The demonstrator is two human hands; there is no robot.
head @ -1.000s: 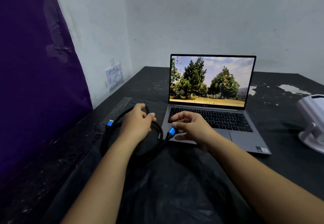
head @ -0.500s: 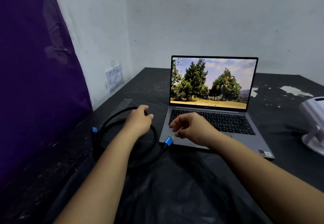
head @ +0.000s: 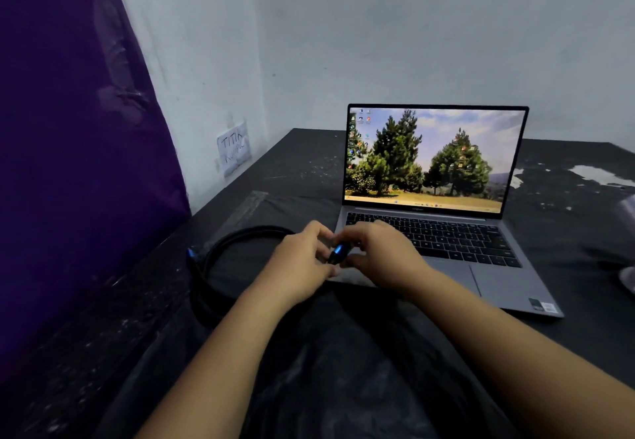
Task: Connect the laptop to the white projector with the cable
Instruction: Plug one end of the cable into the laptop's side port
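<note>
An open grey laptop (head: 488, 266) stands on the black table, its screen showing trees. Left of it lies a coiled black cable (head: 220, 256) with blue-tipped plugs; one plug (head: 192, 253) rests at the coil's far left. The other blue plug (head: 338, 252) is held between my two hands at the laptop's front left corner. My left hand (head: 302, 263) grips it from the left and my right hand (head: 381, 256) pinches it from the right. The white projector (head: 627, 273) shows only as a sliver at the right edge.
A purple sheet (head: 75, 150) hangs along the left. A paper label (head: 233, 151) is stuck on the white wall behind the table. The black table covering (head: 309, 370) is wrinkled in front of me, with white worn patches (head: 598, 175) at the back right.
My left hand has left the coil and moved right to the blue plug. Both hands have closed on the plug and lifted it beside the laptop's left edge. The view has shifted left.
</note>
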